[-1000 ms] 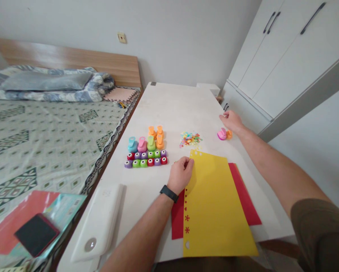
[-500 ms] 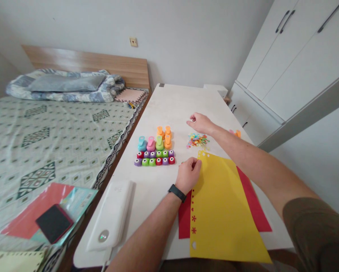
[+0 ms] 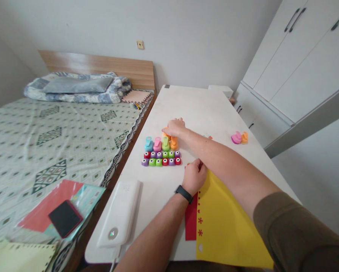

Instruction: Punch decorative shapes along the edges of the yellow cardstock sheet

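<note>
My left hand (image 3: 194,176), with a dark band at its wrist, pinches the upper left corner of a yellow sheet of paper (image 3: 226,223). Punched holes run down the sheet's left edge, and red paper (image 3: 190,223) shows beneath. Farther off, my right hand (image 3: 175,127) is at the rear orange craft punches (image 3: 165,134), covering part of them. Its fingers are bent and their tips are largely hidden, so its grip is unclear. In front stand blue (image 3: 148,144), pink (image 3: 157,144) and green (image 3: 165,144) lever punches, then two rows of small round-topped punches (image 3: 158,162).
My right forearm mostly hides a pile of coloured paper cutouts (image 3: 207,136). A pink punch (image 3: 236,138) and an orange one (image 3: 244,138) sit at the table's right. A white device (image 3: 120,211) with a cable lies front left. A bed (image 3: 81,132) and wardrobe (image 3: 313,64) flank the table.
My right hand has moved left from above the paper cutouts to the rear orange punches. My left hand stays on the yellow sheet. The view has shifted slightly.
</note>
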Demonstrator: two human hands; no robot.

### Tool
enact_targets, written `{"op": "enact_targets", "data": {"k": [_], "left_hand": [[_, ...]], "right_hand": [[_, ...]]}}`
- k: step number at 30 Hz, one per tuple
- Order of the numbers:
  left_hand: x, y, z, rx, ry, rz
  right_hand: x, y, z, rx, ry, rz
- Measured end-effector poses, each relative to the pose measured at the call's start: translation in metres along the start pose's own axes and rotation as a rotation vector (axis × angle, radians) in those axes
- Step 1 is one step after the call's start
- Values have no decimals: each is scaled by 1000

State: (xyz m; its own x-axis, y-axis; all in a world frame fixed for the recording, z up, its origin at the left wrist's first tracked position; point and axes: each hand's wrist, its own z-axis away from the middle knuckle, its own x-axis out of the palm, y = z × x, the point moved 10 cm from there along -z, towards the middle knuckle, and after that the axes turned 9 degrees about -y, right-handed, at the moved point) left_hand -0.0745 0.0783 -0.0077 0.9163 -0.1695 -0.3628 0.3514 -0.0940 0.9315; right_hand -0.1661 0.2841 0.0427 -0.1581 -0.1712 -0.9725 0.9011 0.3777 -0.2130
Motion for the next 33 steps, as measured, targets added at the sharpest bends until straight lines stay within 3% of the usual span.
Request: {"op": "enact_targets", "data": {"k": [6, 9, 13, 19, 27, 30, 33], "left_hand": [[-1, 5, 0, 17, -10, 15], [-2, 6, 1, 8, -7, -7], [-3, 3, 2, -17, 11, -21], [-4, 0, 1, -25, 21, -1], [-5, -1, 0, -26, 13, -1], [-5, -1, 0, -31, 12, -1], [-4, -2, 0, -45, 6, 0]], "right_hand": [[0, -10, 3, -15, 39, -41], [-22, -11, 10, -54, 153, -140], [-54, 5, 34, -119, 267, -446], [-72, 64, 107, -264, 218, -974], [-40, 191, 198, -94, 162, -1417], [-24, 217, 213, -44, 134, -1471], [-14, 223, 219, -20, 99, -1461]]}}
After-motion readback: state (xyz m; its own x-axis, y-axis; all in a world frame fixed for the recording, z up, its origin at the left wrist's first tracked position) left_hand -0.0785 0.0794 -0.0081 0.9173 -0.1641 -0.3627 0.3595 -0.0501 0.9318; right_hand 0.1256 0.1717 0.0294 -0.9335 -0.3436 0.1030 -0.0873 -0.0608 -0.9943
